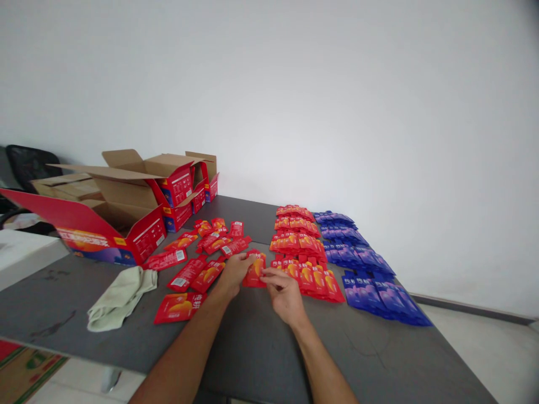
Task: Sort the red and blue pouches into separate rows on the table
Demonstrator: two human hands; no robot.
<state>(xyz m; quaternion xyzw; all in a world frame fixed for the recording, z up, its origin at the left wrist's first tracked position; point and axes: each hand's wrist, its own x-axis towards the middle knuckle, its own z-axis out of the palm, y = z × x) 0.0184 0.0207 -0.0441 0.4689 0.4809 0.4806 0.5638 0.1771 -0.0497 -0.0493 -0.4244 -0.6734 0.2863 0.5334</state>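
Note:
A red pouch (255,271) with an orange fruit print is held between my two hands, just above the dark table. My left hand (236,272) grips its upper left side with the fingers closed. At its lower right edge, my right hand (284,293) pinches with thumb and fingertips. Right beside that hand lies the nearest row of overlapping red pouches (314,278), with more red rows behind it. Loose red pouches (209,274) are scattered to the left of my left hand, some showing barcodes. One loose pouch (179,307) lies closest to my left forearm.
Rows of blue-purple pouches (381,297) run along the table's right side. An open red carton (138,241) stands at the left, with more open cartons (179,188) behind. A pale green cloth (120,300) lies on the grey table (261,348). A white wall rises behind.

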